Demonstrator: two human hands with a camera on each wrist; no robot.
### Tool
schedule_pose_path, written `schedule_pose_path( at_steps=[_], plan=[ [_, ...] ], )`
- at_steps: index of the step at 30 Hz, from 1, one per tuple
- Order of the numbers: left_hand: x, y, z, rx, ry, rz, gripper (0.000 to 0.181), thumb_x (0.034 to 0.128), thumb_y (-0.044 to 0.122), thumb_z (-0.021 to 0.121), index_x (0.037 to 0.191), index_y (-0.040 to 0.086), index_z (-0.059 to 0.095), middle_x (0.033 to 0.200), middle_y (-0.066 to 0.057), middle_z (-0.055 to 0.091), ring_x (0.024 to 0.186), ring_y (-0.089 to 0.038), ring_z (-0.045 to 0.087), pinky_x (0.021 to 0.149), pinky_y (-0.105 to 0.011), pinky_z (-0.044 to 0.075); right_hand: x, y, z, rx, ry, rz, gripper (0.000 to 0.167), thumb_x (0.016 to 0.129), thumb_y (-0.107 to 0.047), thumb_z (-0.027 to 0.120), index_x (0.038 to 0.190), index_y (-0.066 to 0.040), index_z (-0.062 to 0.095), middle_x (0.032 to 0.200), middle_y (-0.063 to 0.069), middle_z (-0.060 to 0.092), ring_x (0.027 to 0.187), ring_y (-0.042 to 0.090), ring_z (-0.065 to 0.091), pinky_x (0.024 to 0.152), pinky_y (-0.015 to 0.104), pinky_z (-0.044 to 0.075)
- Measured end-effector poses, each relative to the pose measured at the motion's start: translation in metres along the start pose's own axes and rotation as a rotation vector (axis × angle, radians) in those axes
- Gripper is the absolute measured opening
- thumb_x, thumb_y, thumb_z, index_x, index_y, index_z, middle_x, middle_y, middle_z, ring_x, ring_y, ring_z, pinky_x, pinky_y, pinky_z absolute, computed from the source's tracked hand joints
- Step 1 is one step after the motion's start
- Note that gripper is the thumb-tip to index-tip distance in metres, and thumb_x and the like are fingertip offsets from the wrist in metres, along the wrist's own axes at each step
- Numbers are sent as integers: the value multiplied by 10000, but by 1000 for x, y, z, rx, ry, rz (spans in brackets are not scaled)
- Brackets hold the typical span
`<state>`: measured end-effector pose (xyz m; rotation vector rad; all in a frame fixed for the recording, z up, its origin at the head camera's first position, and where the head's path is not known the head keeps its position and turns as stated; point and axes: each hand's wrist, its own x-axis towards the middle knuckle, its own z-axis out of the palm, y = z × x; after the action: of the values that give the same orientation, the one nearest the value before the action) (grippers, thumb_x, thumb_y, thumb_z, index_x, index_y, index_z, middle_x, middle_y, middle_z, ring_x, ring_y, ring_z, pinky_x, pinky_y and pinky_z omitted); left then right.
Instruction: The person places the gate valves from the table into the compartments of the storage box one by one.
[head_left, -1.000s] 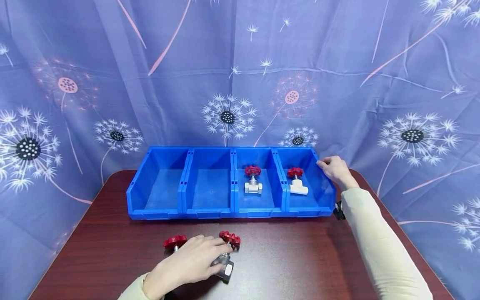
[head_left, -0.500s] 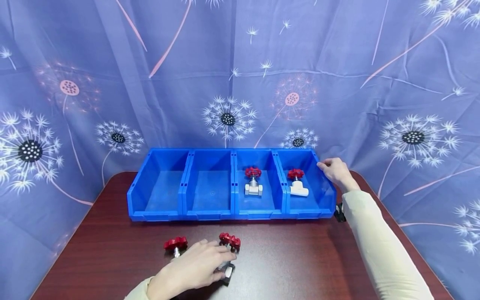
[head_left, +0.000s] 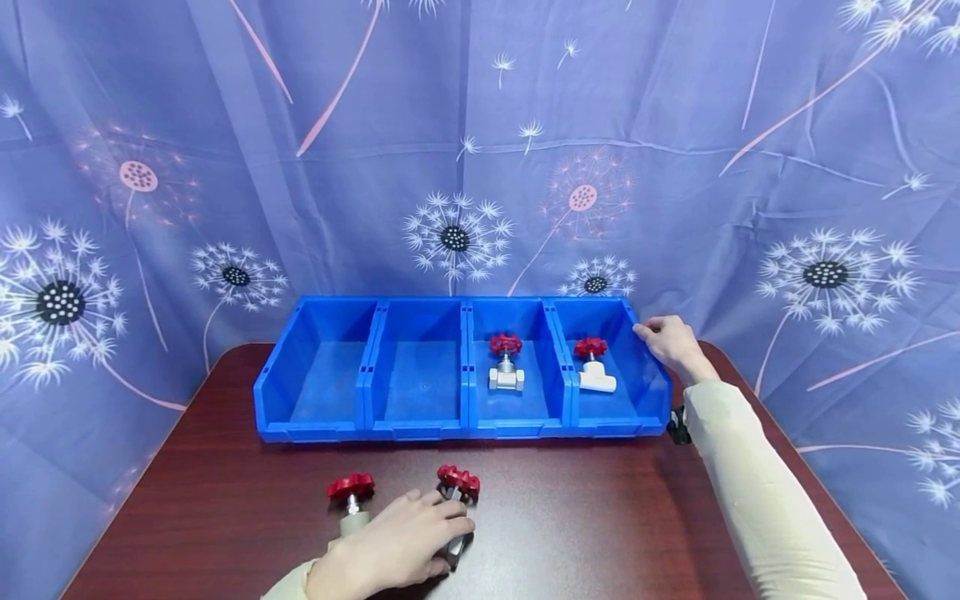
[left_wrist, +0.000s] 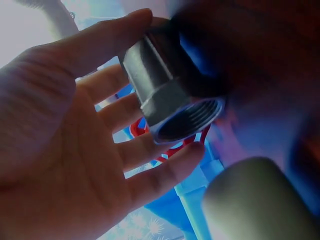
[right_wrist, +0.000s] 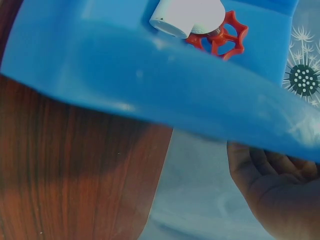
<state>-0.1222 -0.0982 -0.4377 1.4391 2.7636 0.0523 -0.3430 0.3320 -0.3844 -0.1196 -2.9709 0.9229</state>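
Observation:
My left hand lies over a metal valve with a red handwheel, in front of the bins. In the left wrist view the thumb presses one side of the threaded metal body, with fingers behind it; the hand partly covers it in the head view. Left of this hand stands a second red-wheeled valve with a grey-beige body, partly hidden. My right hand grips the upper rim of the right-end blue bin, its fingertips partly hidden by the bin wall in the right wrist view.
Several blue bins stand joined in a row on the dark wooden table. The third from left holds a silver valve; the right-end one holds a white valve. A patterned curtain hangs behind.
The left hand and metal valve have shifted and turned slightly, exposing more of the grey-beige valve. My right hand stays at the bin rim.

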Motion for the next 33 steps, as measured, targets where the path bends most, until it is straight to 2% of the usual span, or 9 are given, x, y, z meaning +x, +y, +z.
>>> schedule_pose_path(
  at_steps=[7, 21, 29, 33],
  plan=[
    [2, 1, 5, 0, -16, -24, 507, 767, 364, 824, 1224, 257, 632, 1192, 74, 602, 1063, -166, 573, 856, -370, 494, 0, -1, -1, 1, 4, -2, 471, 1038, -351, 467, 1239, 57, 590, 1177, 283, 597, 1048, 425, 551, 861, 528, 459],
    [1, 3, 11, 109, 95, 19, 402, 767, 309, 800, 1135, 253, 647, 1064, 83, 597, 939, -142, 567, 774, -312, 479, -3, -1, 0, 26, -2, 13, 460, 1042, -343, 461, 1238, 54, 586, 1170, 285, 594, 1031, 421, 560, 858, 524, 470],
    [2, 4, 10, 68, 27, -16, 401, 771, 267, 801, 1140, 257, 641, 1051, 90, 586, 931, -132, 556, 769, -300, 483, -1, 0, 1, 34, -9, 16, 477, 1041, -354, 460, 1270, 50, 569, 1196, 286, 582, 1064, 428, 546, 883, 533, 460],
    [3, 5, 10, 63, 20, -23, 408, 761, 252, 806, 1135, 256, 641, 1043, 91, 582, 929, -132, 553, 771, -302, 485, 0, 1, 2, 30, 2, 22, 469, 1039, -353, 466, 1255, 47, 581, 1176, 279, 593, 1038, 419, 557, 865, 525, 470]
  ],
)
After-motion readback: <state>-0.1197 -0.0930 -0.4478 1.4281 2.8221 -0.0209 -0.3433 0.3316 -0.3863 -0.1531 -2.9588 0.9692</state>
